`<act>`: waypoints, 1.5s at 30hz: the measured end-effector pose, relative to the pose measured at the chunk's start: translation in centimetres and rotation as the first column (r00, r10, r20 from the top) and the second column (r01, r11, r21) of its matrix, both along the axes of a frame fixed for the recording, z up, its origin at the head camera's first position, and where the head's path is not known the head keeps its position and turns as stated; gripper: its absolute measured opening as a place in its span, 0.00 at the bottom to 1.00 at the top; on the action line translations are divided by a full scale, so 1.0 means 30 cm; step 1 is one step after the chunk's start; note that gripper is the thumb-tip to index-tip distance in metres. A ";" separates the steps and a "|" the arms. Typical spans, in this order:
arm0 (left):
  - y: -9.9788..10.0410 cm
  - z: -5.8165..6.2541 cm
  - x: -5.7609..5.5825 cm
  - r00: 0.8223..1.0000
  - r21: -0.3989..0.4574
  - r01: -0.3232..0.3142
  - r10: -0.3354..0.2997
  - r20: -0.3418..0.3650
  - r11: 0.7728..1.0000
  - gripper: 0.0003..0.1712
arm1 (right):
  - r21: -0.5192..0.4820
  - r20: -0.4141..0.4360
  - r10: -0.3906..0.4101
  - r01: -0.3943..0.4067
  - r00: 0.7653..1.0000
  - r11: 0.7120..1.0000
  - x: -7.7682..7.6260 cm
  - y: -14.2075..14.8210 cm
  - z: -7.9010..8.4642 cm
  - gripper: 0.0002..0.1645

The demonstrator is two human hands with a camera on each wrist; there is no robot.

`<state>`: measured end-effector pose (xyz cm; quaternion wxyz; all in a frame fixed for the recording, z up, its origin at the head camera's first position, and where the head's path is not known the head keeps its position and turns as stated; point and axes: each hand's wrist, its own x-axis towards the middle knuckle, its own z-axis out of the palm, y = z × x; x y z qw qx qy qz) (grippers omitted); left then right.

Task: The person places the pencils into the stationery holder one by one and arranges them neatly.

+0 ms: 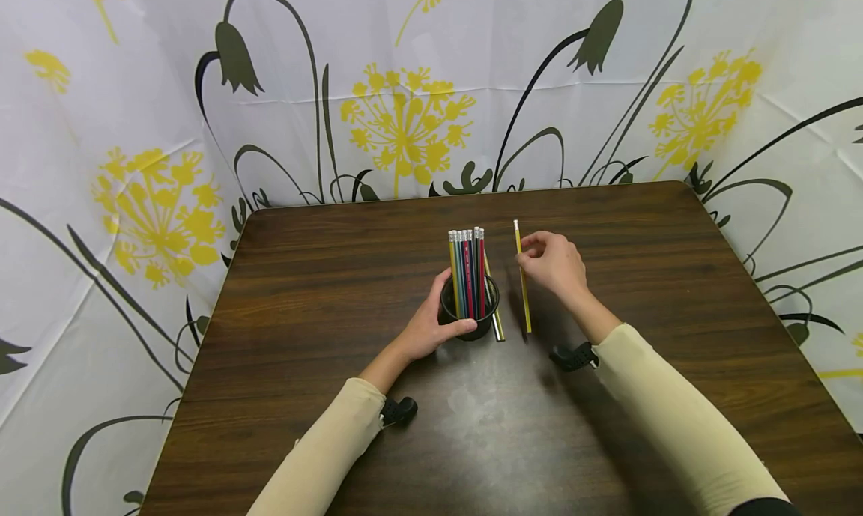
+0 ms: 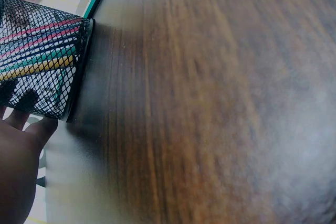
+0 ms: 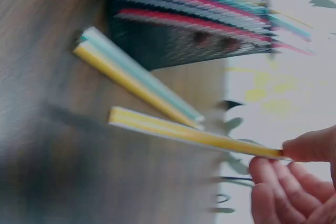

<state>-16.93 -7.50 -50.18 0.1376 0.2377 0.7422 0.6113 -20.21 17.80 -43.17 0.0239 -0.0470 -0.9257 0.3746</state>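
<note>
A black mesh pencil cup [image 2: 50, 90] stands on the table with several pencils [image 1: 467, 265] upright in it, eraser ends up. My left hand [image 1: 430, 323] grips the cup from its left and near side, thumb across the front. To the right of the cup, my right hand [image 1: 556, 265] pinches a yellow pencil [image 1: 525, 299] near its upper part, between thumb and fingers. That pencil is raised off the tabletop, its eraser end pointing away and its shadow beside it. Two more pencils, one yellow and one green and white [image 3: 139, 77], lie side by side against the cup's right side.
The dark wood-grain table [image 1: 323, 276] extends around the cup on all sides. Behind it hangs a white cloth [image 1: 283, 126] printed with yellow and grey-green flowers. Black wrist straps [image 1: 573, 357] sit at the cuffs of both cream sleeves [image 1: 674, 411].
</note>
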 end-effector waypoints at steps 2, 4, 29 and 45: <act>0.000 -0.001 -0.001 1.000 0.002 0.002 -0.002 -0.002 1.000 0.53 | -0.087 -0.119 0.003 -0.013 0.993 0.996 0.008 0.004 0.033 0.14; -0.001 0.000 -0.001 1.000 0.003 0.009 -0.009 0.005 1.000 0.54 | -0.189 -0.235 -0.002 -0.044 0.972 0.981 0.015 0.003 0.068 0.14; 0.005 0.119 0.036 0.998 0.013 0.052 -0.052 0.021 0.999 0.51 | -0.223 -0.510 0.204 -0.357 0.835 0.907 0.122 -0.128 0.098 0.14; 0.004 0.121 0.041 0.999 0.005 0.042 -0.042 -0.007 0.999 0.50 | -0.141 -0.436 0.274 -0.365 0.857 0.920 0.146 -0.152 0.006 0.14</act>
